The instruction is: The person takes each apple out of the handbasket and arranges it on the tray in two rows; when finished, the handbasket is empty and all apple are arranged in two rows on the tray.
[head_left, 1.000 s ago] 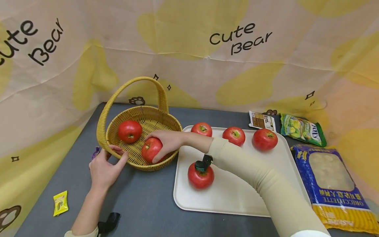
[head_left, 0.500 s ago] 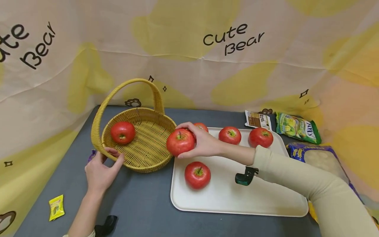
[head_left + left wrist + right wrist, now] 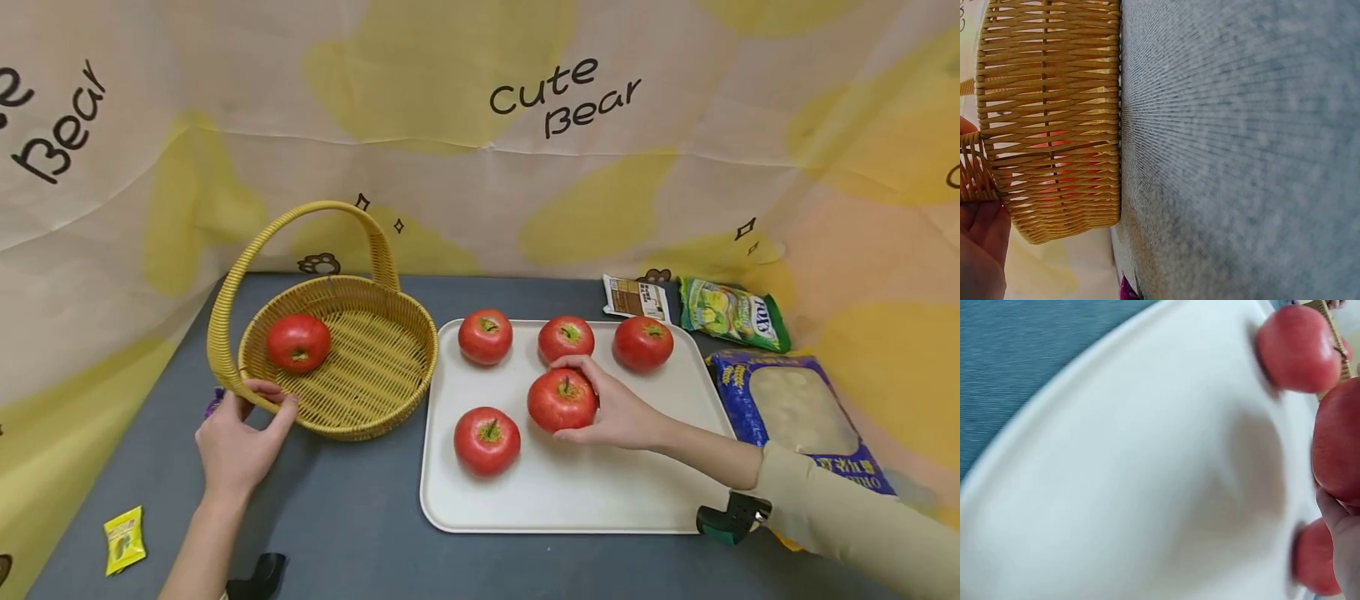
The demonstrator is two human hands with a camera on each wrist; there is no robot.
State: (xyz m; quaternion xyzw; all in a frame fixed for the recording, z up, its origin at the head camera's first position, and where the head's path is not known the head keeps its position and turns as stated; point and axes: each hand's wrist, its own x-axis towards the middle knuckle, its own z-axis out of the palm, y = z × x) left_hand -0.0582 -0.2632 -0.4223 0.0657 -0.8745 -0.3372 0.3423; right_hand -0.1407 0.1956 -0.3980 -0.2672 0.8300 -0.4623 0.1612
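Far left, beyond the fingers of the left hand [image 3: 236,442]: a small yellow packet [image 3: 123,540] lying flat on the grey table [image 3: 360,517], well apart from everything else. Left hand resting on the near rim of the woven basket [image 3: 341,367], thumb hooked over the edge and the other fingers bent loosely along the outside wall; in the left wrist view only the heel of that hand shows, pressed to the weave, so hard to tell how tight the hold is. Inside the basket, past those fingers, one red apple [image 3: 298,342] lying alone. Next, the white tray [image 3: 562,508], just beside the basket. On it, an apple by itself near the front [image 3: 487,441], then a row of three at the back [image 3: 485,336] [image 3: 566,337] [image 3: 642,342]. Right hand [image 3: 618,408] wrapped round the held apple [image 3: 561,400] in the middle of the tray, fingers [image 3: 581,364] curled over the far side and thumb under the near side, with the apple seeming to sit on the tray. Probably firm, round, a bit heavy, with smooth shiny skin, so likely to roll or slip from a loose hold; best held round the wide middle, not by the stem. Easy to bruise if dropped. Right of the fingers: snack packets [image 3: 731,312] and a blue bag of pasta [image 3: 795,417].
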